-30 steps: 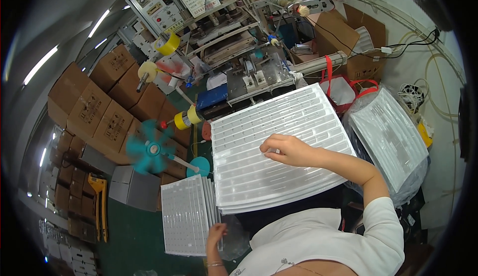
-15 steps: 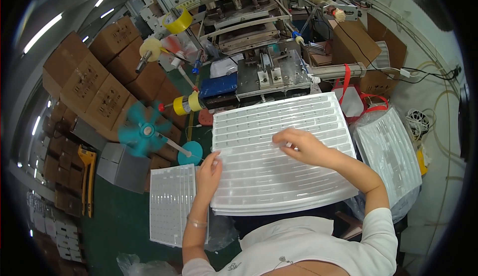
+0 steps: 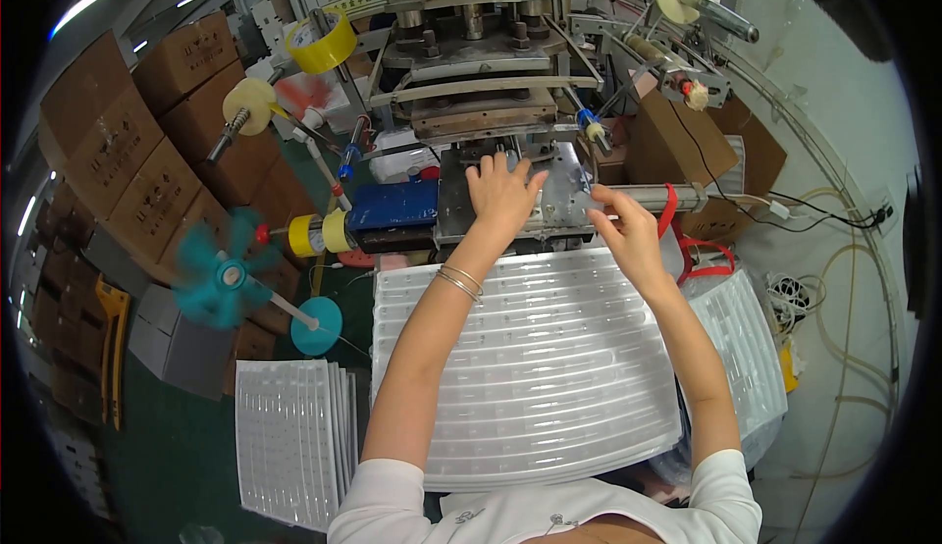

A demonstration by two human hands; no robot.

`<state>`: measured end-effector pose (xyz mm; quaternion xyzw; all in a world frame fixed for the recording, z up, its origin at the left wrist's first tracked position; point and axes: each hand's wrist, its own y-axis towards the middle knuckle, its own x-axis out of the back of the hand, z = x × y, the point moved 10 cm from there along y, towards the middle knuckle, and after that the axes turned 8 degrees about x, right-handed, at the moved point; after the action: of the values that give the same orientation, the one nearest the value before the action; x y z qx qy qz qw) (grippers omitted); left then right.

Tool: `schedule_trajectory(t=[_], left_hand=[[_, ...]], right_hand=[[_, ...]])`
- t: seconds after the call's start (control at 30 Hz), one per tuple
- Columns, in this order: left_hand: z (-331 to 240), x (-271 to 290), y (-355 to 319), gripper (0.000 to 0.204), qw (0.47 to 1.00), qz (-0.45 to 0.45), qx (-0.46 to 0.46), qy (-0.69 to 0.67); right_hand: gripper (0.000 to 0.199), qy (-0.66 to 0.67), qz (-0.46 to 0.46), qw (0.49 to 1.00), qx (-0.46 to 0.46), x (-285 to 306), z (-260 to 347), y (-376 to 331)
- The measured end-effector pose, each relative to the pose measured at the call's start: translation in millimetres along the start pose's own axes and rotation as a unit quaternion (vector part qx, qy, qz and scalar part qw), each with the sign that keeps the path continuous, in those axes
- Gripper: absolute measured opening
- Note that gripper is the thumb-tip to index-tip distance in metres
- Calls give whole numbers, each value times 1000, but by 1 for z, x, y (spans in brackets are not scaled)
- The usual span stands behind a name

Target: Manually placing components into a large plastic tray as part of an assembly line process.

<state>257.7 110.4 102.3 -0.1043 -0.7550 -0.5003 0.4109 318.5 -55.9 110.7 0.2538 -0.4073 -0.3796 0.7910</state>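
My left hand (image 3: 500, 191) lies flat with fingers spread on the metal bed (image 3: 559, 186) of a press machine (image 3: 481, 73); a thin bracelet sits on its wrist. My right hand (image 3: 628, 235) reaches to the bed's right edge, fingertips pinched near a small pale piece; whether it grips it is unclear. Both forearms stretch over a stack of white ribbed plastic trays (image 3: 530, 377) in front of me.
A second tray stack (image 3: 294, 436) lies at the lower left, a bag of trays (image 3: 746, 348) at the right. A spinning teal fan (image 3: 221, 274), yellow tape rolls (image 3: 319, 39), a blue block (image 3: 392, 206), cardboard boxes (image 3: 128, 152) and a red strap (image 3: 677, 230) surround the machine.
Both hands have left the tray stack and moved forward onto the machine's metal bed. The view has tilted forward and come closer to the machine.
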Motion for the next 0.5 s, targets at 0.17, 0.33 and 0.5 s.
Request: schedule_trajectory(t=[0.17, 0.33, 0.5], left_hand=[[7, 45, -20, 27, 997, -59, -10, -57], [48, 107, -88, 23, 982, 35, -5, -187], [99, 111, -152, 24, 964, 113, 55, -235]], right_hand=[[26, -101, -10, 987, 128, -50, 26, 42], [22, -263, 31, 951, 159, -105, 24, 63], [25, -207, 52, 973, 83, -110, -6, 61]])
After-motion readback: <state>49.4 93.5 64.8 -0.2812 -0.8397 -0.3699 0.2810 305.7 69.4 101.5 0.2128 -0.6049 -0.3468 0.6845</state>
